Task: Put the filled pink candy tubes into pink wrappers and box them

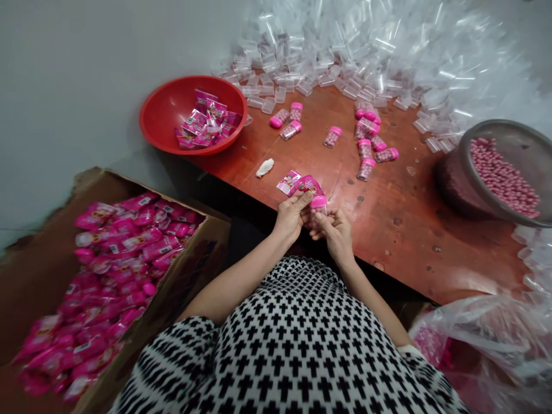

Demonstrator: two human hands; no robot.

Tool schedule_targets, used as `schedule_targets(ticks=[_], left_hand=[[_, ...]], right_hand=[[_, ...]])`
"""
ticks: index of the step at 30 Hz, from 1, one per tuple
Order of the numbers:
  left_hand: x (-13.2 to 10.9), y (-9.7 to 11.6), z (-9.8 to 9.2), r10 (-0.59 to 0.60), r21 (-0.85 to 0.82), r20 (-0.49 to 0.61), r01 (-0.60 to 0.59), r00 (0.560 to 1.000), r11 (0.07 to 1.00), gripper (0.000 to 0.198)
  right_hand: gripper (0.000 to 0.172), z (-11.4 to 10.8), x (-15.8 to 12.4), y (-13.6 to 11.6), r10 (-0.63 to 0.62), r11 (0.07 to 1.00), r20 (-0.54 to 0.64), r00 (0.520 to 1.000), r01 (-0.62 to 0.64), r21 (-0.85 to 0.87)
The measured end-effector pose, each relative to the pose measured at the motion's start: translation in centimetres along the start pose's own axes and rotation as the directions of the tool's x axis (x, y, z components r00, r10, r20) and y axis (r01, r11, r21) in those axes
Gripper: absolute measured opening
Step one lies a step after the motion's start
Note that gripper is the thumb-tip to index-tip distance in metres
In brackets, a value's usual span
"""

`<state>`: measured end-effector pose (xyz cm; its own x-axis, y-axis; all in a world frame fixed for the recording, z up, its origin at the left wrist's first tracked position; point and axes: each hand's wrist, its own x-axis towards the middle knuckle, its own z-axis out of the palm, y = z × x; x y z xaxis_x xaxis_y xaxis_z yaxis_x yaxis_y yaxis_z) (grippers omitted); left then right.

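My left hand [292, 215] pinches a pink printed wrapper [302, 184] at the near edge of the brown table [397, 218]. My right hand [334, 230] is closed around a small clear tube with a pink cap [318, 202], pressed against the wrapper. Both hands touch each other over the table's front edge. Several filled pink-capped tubes [366, 152] lie loose farther back on the table.
A red bowl [172, 106] of pink wrappers sits at the back left. A heap of empty clear tubes [366, 52] covers the far side. A metal bowl [504, 172] holds pink candies at right. A cardboard box [38, 270] of wrapped tubes stands at my left; plastic bags [487, 333] at right.
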<state>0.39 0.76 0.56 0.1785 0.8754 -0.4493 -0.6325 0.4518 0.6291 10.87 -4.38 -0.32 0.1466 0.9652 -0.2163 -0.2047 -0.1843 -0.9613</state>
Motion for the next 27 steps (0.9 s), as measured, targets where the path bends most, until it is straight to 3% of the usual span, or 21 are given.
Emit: schedule_targets(ticks=[5,11,18,24,27], left_hand=[[0.0,0.07,-0.08,0.057,0.131,0.05,-0.063,0.997,0.989,0.041],[-0.02,-0.05,0.11,0.001,0.171,0.082,-0.015,0.997,0.985,0.042],[0.4,0.73,-0.21,-0.08,0.257,0.151,0.039,0.985,0.966,0.037],[0.23,0.64,0.09,-0.004,0.341,0.13,-0.041,0.991,0.939,0.036],[0.02,0.33,0.2,-0.009,0.346,0.118,-0.033,0.993,0.938,0.036]], right_hand=[[0.033,-0.03,0.1,0.32,-0.028,0.999,-0.021,0.999,0.028,0.028],[0.033,0.03,0.07,0.75,-0.07,0.997,-0.041,0.997,0.07,0.012],[0.037,-0.27,0.67,0.97,0.033,0.982,0.024,0.999,-0.037,0.183],[0.035,-0.28,0.56,0.88,-0.08,0.996,-0.087,0.993,0.084,0.04],[0.035,-0.38,0.84,0.92,-0.03,0.993,-0.051,0.998,0.036,0.117]])
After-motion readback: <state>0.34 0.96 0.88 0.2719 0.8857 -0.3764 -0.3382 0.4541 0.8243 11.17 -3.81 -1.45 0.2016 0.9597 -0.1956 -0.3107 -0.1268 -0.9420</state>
